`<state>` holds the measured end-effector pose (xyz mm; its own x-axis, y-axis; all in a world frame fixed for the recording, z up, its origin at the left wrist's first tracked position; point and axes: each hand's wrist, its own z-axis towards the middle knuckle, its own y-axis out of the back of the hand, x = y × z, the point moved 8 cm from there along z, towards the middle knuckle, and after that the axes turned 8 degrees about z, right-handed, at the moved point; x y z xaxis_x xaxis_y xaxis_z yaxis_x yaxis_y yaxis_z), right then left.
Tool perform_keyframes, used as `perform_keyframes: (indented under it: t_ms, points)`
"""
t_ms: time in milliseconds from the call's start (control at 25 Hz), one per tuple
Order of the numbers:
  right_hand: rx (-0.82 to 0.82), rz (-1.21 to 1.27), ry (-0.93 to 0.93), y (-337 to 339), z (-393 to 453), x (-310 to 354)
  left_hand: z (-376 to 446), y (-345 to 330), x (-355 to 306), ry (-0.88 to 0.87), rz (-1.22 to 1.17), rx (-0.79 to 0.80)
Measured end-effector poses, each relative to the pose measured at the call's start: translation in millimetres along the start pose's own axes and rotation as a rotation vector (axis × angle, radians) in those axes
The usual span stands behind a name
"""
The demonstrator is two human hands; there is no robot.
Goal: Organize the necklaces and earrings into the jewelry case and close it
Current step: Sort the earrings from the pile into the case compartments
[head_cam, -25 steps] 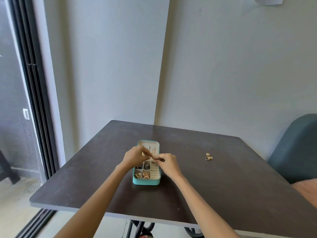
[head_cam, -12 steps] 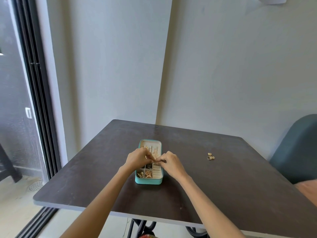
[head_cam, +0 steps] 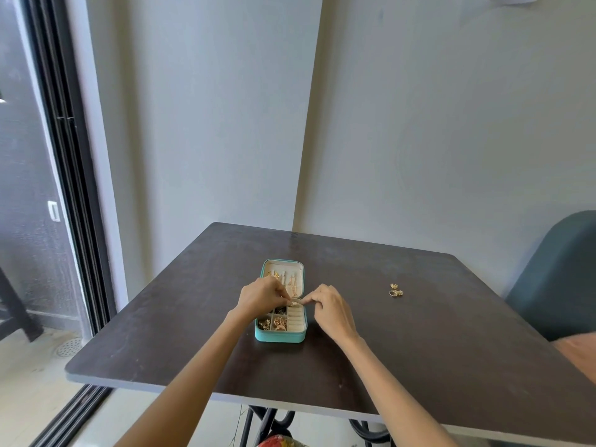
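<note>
Over rectangular teal jewelry case (head_cam: pixel 280 336), 2 hands pinching small strap (head_cam: pixel 296 300).

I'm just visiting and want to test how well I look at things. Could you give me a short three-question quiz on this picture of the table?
1. True or false: the jewelry case lies open on the table.
2. Where do the loose gold pieces lie? A) inside the case B) on the table to the right of the case C) on the floor
3. What are the left hand and right hand doing?

Key
1. True: its compartments and lid lining show.
2. B
3. Both hover over the middle of the case, fingertips pinching a small item between them; what it is cannot be told.
</note>
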<state>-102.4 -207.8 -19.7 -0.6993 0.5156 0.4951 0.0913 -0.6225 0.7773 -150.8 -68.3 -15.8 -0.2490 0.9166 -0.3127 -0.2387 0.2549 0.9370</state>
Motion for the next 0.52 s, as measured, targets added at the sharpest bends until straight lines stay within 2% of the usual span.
perform_keyframes:
  t_ms: [200,520]
  points:
    - [-0.008,-0.022,0.004,-4.9,-1.5,3.2,-1.3,0.1,-1.2,0.004,-0.008,-0.026]
    - [-0.025,0.113,-0.045,-11.6,-8.1,0.2,-2.3,-1.0,-6.8,0.016,-0.009,-0.049]
